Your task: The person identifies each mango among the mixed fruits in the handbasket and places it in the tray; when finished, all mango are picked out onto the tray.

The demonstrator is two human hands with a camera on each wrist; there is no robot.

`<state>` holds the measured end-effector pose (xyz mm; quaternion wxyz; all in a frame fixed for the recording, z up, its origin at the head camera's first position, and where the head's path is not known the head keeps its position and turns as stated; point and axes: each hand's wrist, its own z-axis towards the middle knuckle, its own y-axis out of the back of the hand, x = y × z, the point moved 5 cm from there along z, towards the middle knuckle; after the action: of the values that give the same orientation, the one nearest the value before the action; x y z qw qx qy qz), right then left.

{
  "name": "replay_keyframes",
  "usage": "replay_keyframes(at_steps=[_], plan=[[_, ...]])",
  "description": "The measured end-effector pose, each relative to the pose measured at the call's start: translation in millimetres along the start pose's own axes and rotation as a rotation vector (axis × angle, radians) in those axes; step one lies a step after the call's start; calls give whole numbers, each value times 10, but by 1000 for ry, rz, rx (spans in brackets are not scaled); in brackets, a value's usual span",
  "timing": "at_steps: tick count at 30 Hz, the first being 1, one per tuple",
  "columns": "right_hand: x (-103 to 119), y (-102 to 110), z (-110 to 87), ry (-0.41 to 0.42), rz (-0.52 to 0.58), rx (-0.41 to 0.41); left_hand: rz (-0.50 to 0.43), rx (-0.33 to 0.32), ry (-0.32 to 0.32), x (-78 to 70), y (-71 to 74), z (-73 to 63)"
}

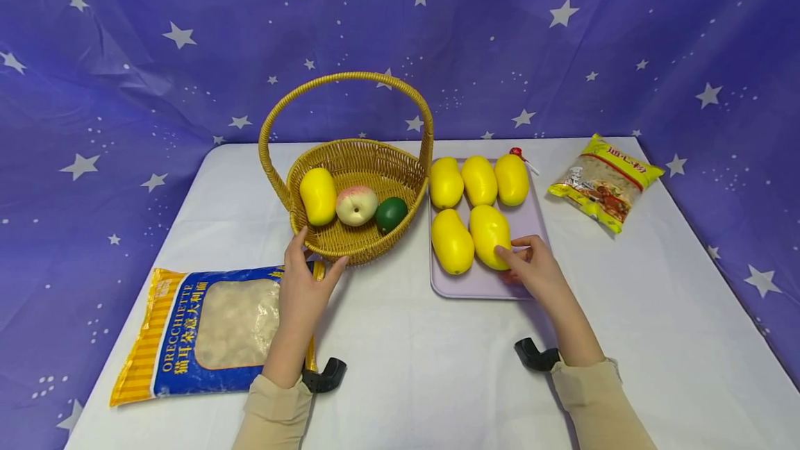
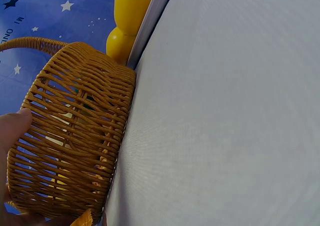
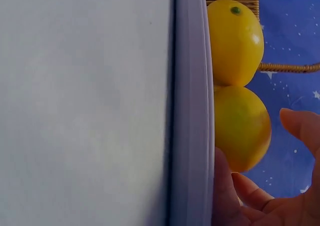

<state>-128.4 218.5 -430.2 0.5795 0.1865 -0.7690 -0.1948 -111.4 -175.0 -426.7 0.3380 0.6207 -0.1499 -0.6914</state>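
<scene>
My right hand (image 1: 531, 266) reaches over the front right of a lilac tray (image 1: 462, 287), its fingers beside the nearest right mango (image 1: 490, 235). In the right wrist view the thumb hovers just off that mango (image 3: 243, 128), with the fingertips close under it. Several yellow mangoes lie on the tray. My left hand (image 1: 306, 290) rests with spread thumb and fingers on the front left of a wicker basket (image 1: 359, 255); the thumb touches its rim. Inside the basket lie a mango (image 1: 319, 196), a peach (image 1: 357, 206) and a dark green fruit (image 1: 391, 215).
A blue-and-yellow orecchiette bag (image 1: 231, 328) lies at the left, partly under my left arm. A yellow food packet (image 1: 605, 182) lies back right. Behind the tray's far right corner is a red lollipop (image 1: 517, 153). The basket's tall handle (image 1: 350, 77) arches upward. A starry purple cloth hangs behind.
</scene>
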Motion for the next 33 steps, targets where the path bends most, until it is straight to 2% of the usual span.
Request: replay_keyframes(at_steps=[3, 6, 12, 20, 33], plan=[[46, 34, -58, 26, -100, -22, 1, 3, -2, -2, 2, -2], [122, 85, -121, 70, -192, -79, 3, 5, 0, -8, 9, -8], [272, 155, -198, 143, -263, -166, 6, 7, 3, 3, 12, -10], [487, 135, -270, 213, -190, -189, 12, 23, 11, 1, 11, -6], [1178, -104, -292, 448, -55, -150, 5, 10, 1, -9, -1, 3]])
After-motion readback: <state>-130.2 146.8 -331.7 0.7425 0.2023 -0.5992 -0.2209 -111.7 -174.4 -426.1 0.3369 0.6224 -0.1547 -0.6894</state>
